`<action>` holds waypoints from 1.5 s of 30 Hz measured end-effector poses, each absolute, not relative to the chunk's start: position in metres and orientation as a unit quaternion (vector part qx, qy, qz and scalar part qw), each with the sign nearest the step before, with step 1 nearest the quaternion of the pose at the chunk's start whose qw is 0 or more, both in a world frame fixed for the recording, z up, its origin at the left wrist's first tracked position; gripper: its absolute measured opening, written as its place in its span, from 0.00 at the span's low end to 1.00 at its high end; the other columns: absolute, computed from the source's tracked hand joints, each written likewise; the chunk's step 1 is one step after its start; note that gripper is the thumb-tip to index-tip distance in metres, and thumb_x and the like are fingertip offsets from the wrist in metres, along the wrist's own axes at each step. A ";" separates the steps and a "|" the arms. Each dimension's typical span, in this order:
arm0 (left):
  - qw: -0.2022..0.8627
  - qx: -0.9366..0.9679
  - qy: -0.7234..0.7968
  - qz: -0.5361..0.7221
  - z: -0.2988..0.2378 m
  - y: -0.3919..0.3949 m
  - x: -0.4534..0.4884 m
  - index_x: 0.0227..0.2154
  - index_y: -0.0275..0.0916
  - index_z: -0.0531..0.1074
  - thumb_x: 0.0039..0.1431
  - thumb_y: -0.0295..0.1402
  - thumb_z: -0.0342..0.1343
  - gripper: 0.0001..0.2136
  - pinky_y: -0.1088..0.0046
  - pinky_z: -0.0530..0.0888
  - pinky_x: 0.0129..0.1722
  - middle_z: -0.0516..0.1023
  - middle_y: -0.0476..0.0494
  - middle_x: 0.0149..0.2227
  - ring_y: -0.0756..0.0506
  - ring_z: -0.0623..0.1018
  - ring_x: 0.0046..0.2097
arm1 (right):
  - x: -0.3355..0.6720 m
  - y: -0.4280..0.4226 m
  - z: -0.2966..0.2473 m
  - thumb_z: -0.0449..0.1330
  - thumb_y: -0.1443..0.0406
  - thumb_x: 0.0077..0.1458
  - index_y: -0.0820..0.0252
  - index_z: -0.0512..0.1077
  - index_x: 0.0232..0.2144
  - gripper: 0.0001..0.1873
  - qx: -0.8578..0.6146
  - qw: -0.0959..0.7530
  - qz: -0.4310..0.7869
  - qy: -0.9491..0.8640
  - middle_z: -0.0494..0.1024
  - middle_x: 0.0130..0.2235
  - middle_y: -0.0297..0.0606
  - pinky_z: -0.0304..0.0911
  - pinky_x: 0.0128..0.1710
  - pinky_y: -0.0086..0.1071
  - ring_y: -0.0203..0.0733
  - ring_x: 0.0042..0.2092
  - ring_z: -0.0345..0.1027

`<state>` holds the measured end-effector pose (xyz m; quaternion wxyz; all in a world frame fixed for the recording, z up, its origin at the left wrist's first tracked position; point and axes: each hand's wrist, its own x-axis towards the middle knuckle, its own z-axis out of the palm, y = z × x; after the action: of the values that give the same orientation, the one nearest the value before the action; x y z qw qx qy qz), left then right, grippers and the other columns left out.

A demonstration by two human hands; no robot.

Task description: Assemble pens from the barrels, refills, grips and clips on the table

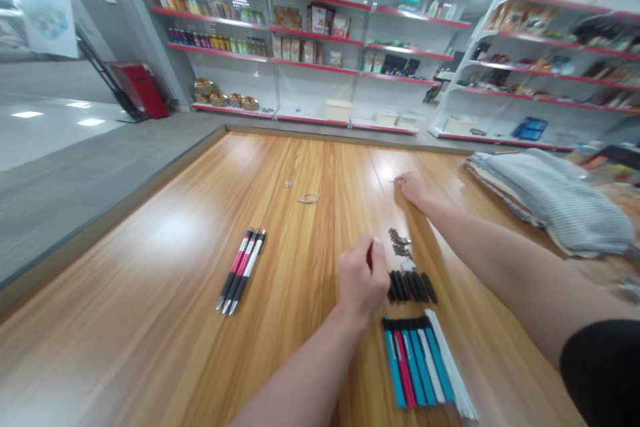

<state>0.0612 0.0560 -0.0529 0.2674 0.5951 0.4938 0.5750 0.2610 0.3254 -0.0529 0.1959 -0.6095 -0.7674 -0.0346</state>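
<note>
Several pen barrels [415, 363] lie on the wooden table [150, 347], near the curled left hand [363, 277] — its content one cannot tell — and should be light, stiff, rather slippery, best taken at mid-length, while the right hand [411, 188], almost closed, perhaps pinches a thin piece [392, 181].

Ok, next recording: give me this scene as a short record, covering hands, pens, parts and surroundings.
Left hand: curled next to the black grips; contents hidden
Right hand: stretched farther out, at a thin item too small to identify
Pens: three, side by side
Barrels: blue, red, white, in a row
Refills: white, right of the barrels
Small parts: beyond the grips
Cloths: piled at right
Shelves: stocked, behind the table
</note>
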 end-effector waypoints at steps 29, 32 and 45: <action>0.147 0.778 0.448 0.416 -0.056 0.046 0.062 0.30 0.38 0.67 0.65 0.31 0.48 0.08 0.74 0.60 0.30 0.66 0.49 0.25 0.51 0.66 0.28 | 0.246 0.076 -0.052 0.54 0.71 0.59 0.60 0.68 0.32 0.05 -0.332 0.440 -0.015 -0.835 0.71 0.32 0.38 0.54 0.40 0.37 0.41 0.37 0.63; 0.152 0.784 0.451 0.400 -0.055 0.046 0.062 0.30 0.38 0.68 0.65 0.32 0.47 0.09 0.73 0.61 0.30 0.65 0.49 0.25 0.50 0.66 0.29 | 0.247 0.076 -0.049 0.54 0.71 0.59 0.60 0.68 0.31 0.05 -0.333 0.440 -0.022 -0.834 0.71 0.32 0.38 0.54 0.40 0.37 0.41 0.37 0.63; 0.137 0.805 0.458 0.350 -0.057 0.052 0.061 0.28 0.38 0.63 0.66 0.32 0.44 0.10 0.73 0.60 0.30 0.67 0.48 0.27 0.50 0.67 0.29 | 0.245 0.074 -0.044 0.50 0.75 0.59 0.61 0.72 0.40 0.13 -0.254 0.374 -0.080 -0.889 0.73 0.36 0.40 0.56 0.42 0.40 0.42 0.39 0.64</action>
<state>0.0605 0.0521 -0.0574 0.1374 0.8054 0.4585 0.3496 0.2446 0.0742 -0.0437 0.3737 -0.2538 -0.8886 -0.0798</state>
